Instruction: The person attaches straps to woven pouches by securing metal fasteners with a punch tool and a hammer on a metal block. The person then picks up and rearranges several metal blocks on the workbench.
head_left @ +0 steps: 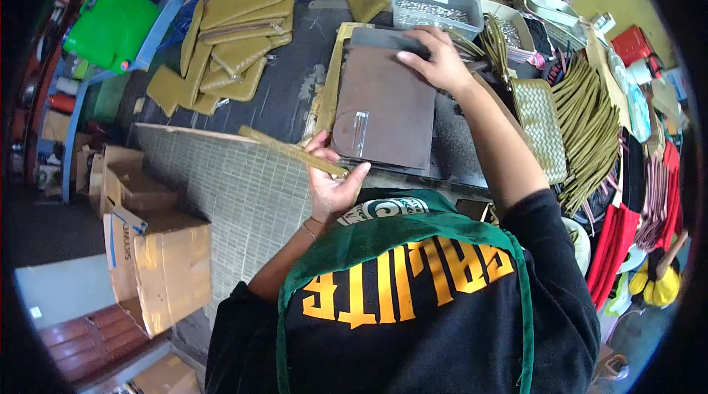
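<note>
My left hand (335, 186) is closed on a narrow olive leather strap (284, 148) at the table's front edge, with the strap's long end sticking out to the left. A flat brown board (387, 106) lies just beyond it, with a small clear piece (361, 134) on its lower left corner. My right hand (439, 62) rests over the board's upper right corner, thumb apart from the fingers, holding nothing visible. A grey strip (383, 39) shows at the board's top edge. An olive piece (330, 92) peeks out along the left side.
Olive zipped pouches (243, 40) are piled at the back left. A clear tub of small metal parts (435, 12) stands behind the board. On the right are a woven olive panel (540, 125) and a bundle of olive straps (586, 117). A cardboard box (166, 269) stands below left.
</note>
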A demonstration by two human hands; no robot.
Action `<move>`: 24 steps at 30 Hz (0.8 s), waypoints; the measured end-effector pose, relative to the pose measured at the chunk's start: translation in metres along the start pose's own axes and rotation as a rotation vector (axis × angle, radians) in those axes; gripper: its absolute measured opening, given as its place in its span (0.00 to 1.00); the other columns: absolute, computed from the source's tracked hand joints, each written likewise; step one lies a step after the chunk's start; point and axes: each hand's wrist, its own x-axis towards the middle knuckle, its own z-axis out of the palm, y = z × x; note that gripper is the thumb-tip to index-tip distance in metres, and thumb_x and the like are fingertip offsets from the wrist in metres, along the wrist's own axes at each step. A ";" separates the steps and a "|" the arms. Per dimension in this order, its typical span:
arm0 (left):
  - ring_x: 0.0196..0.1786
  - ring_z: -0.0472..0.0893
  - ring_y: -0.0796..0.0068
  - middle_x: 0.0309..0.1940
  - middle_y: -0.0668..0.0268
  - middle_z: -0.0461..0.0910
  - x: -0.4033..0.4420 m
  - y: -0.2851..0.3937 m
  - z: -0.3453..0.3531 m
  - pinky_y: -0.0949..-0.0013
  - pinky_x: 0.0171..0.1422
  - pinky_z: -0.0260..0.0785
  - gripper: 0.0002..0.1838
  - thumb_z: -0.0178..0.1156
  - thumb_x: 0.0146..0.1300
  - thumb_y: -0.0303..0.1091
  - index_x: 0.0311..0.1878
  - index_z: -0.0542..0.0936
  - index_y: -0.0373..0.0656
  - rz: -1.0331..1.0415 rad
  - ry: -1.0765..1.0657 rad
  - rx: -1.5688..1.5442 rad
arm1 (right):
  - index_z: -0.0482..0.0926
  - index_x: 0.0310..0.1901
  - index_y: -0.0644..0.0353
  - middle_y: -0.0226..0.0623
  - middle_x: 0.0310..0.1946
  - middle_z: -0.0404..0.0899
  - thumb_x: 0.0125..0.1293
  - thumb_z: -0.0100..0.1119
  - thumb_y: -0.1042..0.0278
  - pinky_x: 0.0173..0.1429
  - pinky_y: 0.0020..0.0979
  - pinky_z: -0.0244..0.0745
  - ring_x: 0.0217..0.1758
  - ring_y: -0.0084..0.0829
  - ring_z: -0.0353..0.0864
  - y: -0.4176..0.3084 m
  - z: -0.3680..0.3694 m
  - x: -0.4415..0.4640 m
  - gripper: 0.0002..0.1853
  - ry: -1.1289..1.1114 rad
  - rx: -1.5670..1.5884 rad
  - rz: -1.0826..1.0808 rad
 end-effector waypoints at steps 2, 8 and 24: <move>0.58 0.61 0.65 0.57 0.54 0.55 -0.005 0.006 0.012 0.61 0.59 0.57 0.26 0.66 0.42 0.23 0.41 0.61 0.41 -0.220 0.165 -0.478 | 0.74 0.47 0.56 0.45 0.48 0.70 0.50 0.60 0.47 0.59 0.38 0.60 0.56 0.45 0.63 0.001 0.000 0.012 0.27 -0.079 0.065 0.076; 0.59 0.61 0.64 0.57 0.53 0.55 -0.011 -0.004 0.016 0.62 0.61 0.55 0.38 0.57 0.49 0.22 0.60 0.46 0.33 -0.416 0.094 -0.558 | 0.72 0.50 0.58 0.48 0.50 0.71 0.49 0.59 0.44 0.59 0.33 0.62 0.54 0.43 0.69 0.004 -0.001 0.043 0.31 -0.435 0.180 0.318; 0.54 0.67 0.71 0.51 0.59 0.67 -0.002 -0.005 0.008 0.68 0.59 0.58 0.30 0.57 0.53 0.24 0.58 0.57 0.32 -0.601 -0.081 -0.600 | 0.71 0.52 0.60 0.50 0.49 0.71 0.35 0.66 0.38 0.58 0.37 0.63 0.54 0.45 0.69 0.006 -0.004 0.026 0.43 -0.334 0.160 0.322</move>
